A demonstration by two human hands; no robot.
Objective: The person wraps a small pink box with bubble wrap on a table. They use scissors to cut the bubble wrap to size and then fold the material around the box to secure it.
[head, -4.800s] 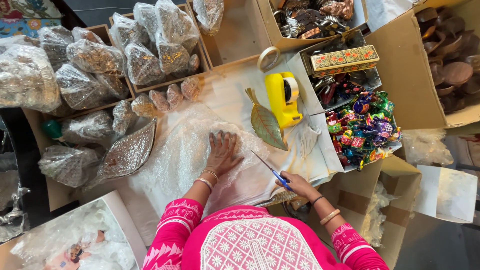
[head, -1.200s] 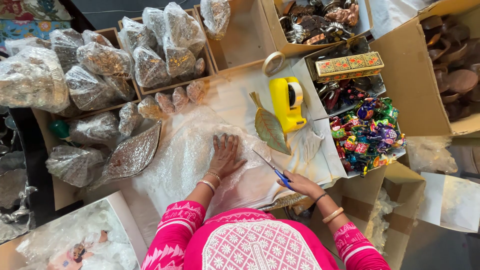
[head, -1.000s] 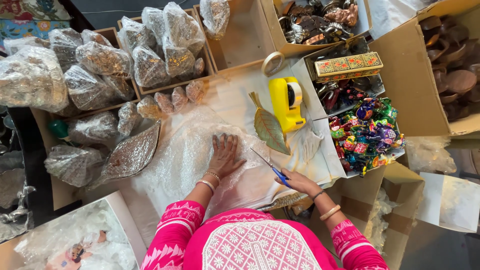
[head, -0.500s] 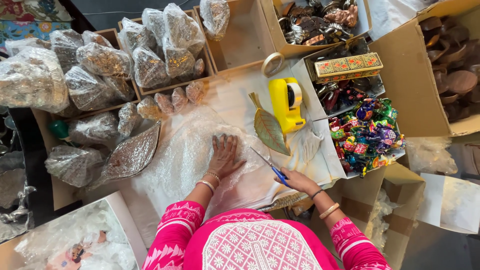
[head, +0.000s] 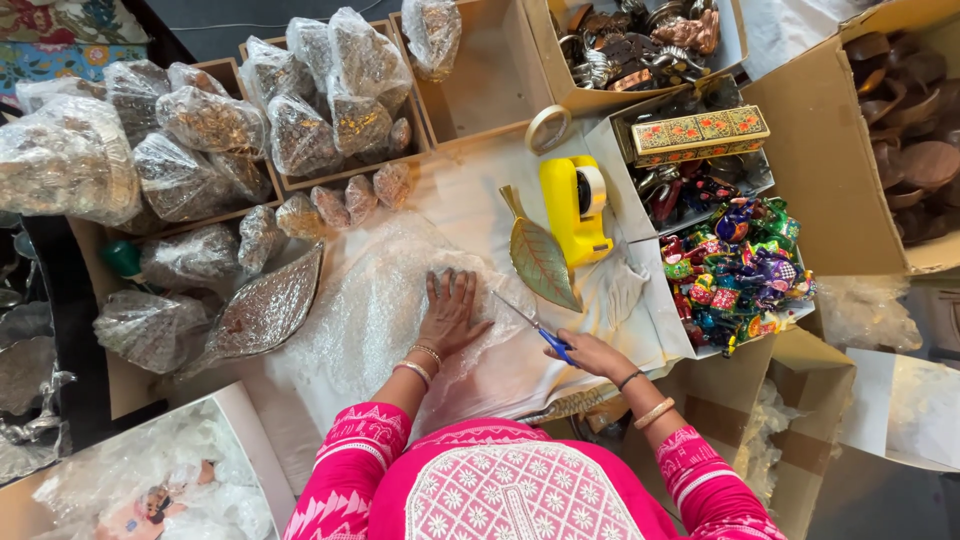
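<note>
From the head camera I look down on a crowded counter [head: 470,190], and I place everything against the sheet of bubble wrap [head: 370,310] spread across its middle. Well to the left of that sheet sit cardboard boxes packed with wrapped bundles [head: 200,120], and a wrapped leaf-shaped metal tray [head: 262,312] lies touching the sheet's left edge. Just above the sheet a row of small wrapped pieces [head: 335,205] rests on the counter. My left hand [head: 450,315] lies palm down on the bubble wrap, its fingers [head: 447,285] spread flat and holding nothing, only pressing the sheet. Just beside it, at the sheet's right edge, my right hand [head: 590,355] has its fingers curled through the blue handles of a pair of scissors [head: 530,322], whose blades point up and left into the wrap; I cannot tell whether the blades are parted. Above the scissors, off the sheet's right side, an unwrapped brass leaf dish [head: 540,258] lies on white paper, touching a yellow tape dispenser [head: 575,205]. Further right of the sheet a box of bright painted figurines [head: 740,270] stands, with a patterned oblong box [head: 695,133] above it, and at the far right a carton of brown wooden pieces [head: 900,130].
</note>
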